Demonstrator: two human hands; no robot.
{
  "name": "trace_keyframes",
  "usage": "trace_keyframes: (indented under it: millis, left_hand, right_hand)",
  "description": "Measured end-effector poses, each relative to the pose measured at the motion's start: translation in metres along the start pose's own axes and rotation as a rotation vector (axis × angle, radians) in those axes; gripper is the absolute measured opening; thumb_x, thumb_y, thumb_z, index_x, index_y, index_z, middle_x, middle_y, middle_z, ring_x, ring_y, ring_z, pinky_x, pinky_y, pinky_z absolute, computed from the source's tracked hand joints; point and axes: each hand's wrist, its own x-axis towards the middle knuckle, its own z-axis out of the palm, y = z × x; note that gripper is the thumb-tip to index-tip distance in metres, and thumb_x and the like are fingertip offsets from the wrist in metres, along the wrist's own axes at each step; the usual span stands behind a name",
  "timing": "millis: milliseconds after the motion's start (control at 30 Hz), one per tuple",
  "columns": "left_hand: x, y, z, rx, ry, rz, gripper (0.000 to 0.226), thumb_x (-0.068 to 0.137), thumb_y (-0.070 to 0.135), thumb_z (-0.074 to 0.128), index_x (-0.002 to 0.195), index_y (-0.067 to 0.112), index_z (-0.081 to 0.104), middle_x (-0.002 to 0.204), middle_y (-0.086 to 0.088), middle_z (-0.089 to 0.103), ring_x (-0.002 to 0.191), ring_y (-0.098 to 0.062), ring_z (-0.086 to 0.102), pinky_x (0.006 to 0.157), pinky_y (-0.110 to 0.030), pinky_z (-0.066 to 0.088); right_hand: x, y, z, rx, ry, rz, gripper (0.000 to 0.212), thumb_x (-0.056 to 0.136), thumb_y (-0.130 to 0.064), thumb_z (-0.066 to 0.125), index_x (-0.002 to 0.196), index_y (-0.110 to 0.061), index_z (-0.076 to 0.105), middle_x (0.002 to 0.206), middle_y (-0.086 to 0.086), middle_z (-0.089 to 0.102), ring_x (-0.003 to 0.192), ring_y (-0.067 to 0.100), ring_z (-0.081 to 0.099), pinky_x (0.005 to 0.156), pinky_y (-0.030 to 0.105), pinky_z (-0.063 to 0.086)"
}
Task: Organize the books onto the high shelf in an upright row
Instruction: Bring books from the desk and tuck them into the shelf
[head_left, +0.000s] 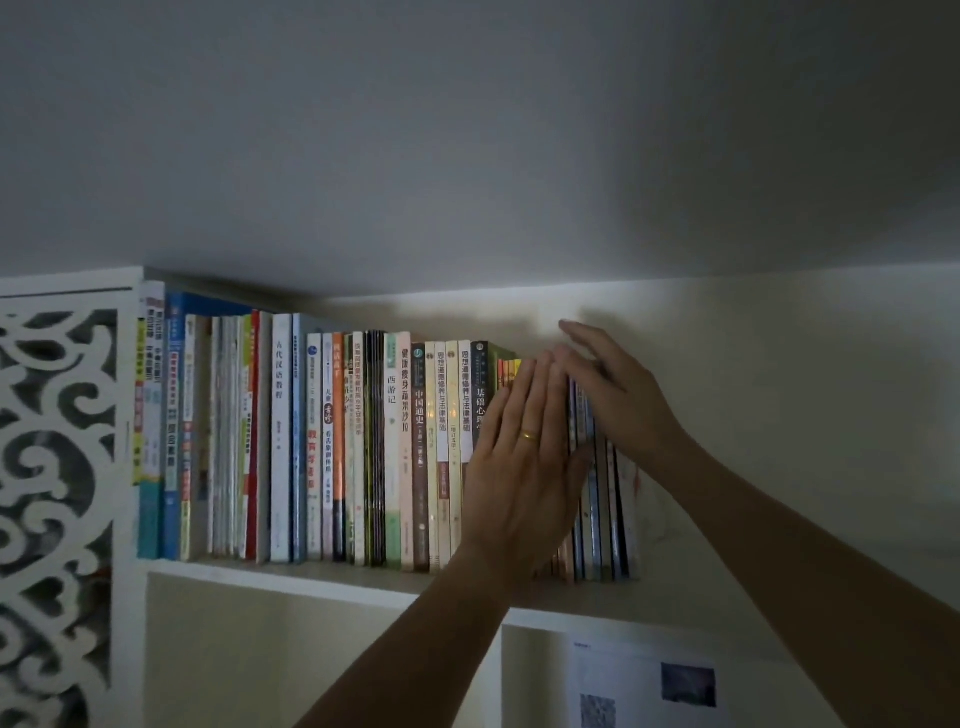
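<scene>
Head view: one white high shelf (322, 582) under a pale ceiling; one upright row of books (332, 447), too many to count, from its left end. Two hands: left hand (524, 467) flat against spines; right hand (618, 389), fingers straight, pressing the row's right end.

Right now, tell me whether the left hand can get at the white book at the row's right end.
Probably not directly: the right hand and thin books lie between the left hand and the white book.

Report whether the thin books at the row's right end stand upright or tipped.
Upright: the thin books stand vertical on the white shelf, pressed by the left hand.
</scene>
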Motion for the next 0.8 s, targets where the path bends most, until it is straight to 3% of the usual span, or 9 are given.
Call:
trace_keyframes:
  millis: [100,200,267,333,433,500,600,667,800]
  left_hand:
    - [-0.002,0.002,0.009,0.022,0.010,-0.031,0.073,0.109,0.051,0.027,0.163,0.006,0.009,0.172,-0.012,0.003,0.160,-0.022,-0.003,0.130,-0.044,0.009]
    - [-0.002,0.001,0.011,0.036,0.012,-0.026,0.076,0.109,0.054,0.025,0.163,0.006,0.005,0.172,-0.013,-0.002,0.160,-0.023,-0.006,0.130,-0.043,0.007]
    - [-0.002,0.000,0.010,0.033,0.014,-0.025,0.076,0.108,0.053,0.025,0.163,0.005,0.006,0.172,-0.015,-0.001,0.160,-0.025,-0.004,0.130,-0.044,0.007]
    - [0.001,-0.002,0.000,-0.005,0.015,-0.010,0.072,0.108,0.051,0.028,0.163,0.006,0.015,0.171,-0.017,0.011,0.159,-0.028,0.005,0.129,-0.045,0.012]
    - [0.015,-0.017,-0.021,0.084,0.023,0.012,0.055,0.109,0.045,0.030,0.153,0.014,0.039,0.163,-0.022,0.032,0.154,-0.037,0.022,0.128,-0.050,0.009]
    - [0.023,-0.031,-0.032,0.192,-0.014,-0.013,0.054,0.108,0.044,0.026,0.150,0.014,0.042,0.160,-0.026,0.036,0.154,-0.041,0.020,0.128,-0.052,0.000]
    - [0.026,-0.037,-0.033,0.254,-0.039,0.005,0.058,0.108,0.046,0.028,0.146,0.006,0.045,0.149,-0.027,0.047,0.149,-0.044,0.029,0.127,-0.054,0.009]
    - [0.031,-0.036,-0.029,0.241,-0.015,0.007,0.059,0.106,0.047,0.031,0.139,0.003,0.051,0.140,-0.026,0.054,0.140,-0.043,0.040,0.126,-0.052,0.014]
    - [0.032,-0.039,-0.021,0.176,0.052,-0.024,0.056,0.107,0.046,0.031,0.136,0.004,0.054,0.138,-0.023,0.055,0.139,-0.041,0.040,0.127,-0.050,0.014]
  right_hand:
    - [0.003,0.010,0.017,0.007,0.192,-0.012,0.023,0.103,-0.037,0.054,0.093,-0.022,0.068,0.087,-0.008,0.070,0.083,0.003,0.065,0.073,0.010,0.045]
    - [0.005,0.019,0.026,-0.041,0.278,-0.061,0.028,0.103,-0.037,0.054,0.084,-0.019,0.064,0.072,-0.006,0.064,0.066,0.003,0.059,0.064,0.012,0.043]
    - [0.006,0.019,0.028,-0.080,0.268,-0.085,0.026,0.104,-0.038,0.052,0.087,-0.021,0.062,0.074,-0.005,0.064,0.068,0.003,0.060,0.065,0.017,0.045]
    - [0.004,0.020,0.026,-0.071,0.259,-0.073,0.022,0.103,-0.041,0.051,0.101,-0.022,0.061,0.092,-0.006,0.066,0.081,0.001,0.062,0.076,0.018,0.047]
    - [-0.013,0.025,0.023,-0.093,0.339,-0.059,0.055,0.098,-0.051,0.051,0.137,-0.013,0.044,0.135,0.002,0.044,0.113,0.003,0.046,0.098,0.015,0.038]
    - [-0.037,0.028,0.028,-0.182,0.349,0.008,0.074,0.097,-0.060,0.047,0.151,-0.014,0.025,0.145,0.006,0.032,0.119,0.006,0.039,0.096,0.023,0.038]
    - [-0.063,0.028,0.042,-0.235,0.301,0.141,0.089,0.094,-0.066,0.041,0.160,-0.023,0.001,0.157,0.009,0.029,0.133,0.020,0.042,0.103,0.037,0.038]
    - [-0.064,0.031,0.047,-0.329,0.318,0.128,0.086,0.096,-0.069,0.033,0.161,-0.018,0.006,0.155,0.010,0.038,0.135,0.026,0.047,0.104,0.041,0.042]
    - [-0.057,0.040,0.048,-0.530,0.371,0.004,0.084,0.094,-0.077,0.017,0.147,-0.015,0.035,0.125,0.004,0.059,0.103,0.022,0.062,0.076,0.037,0.056]
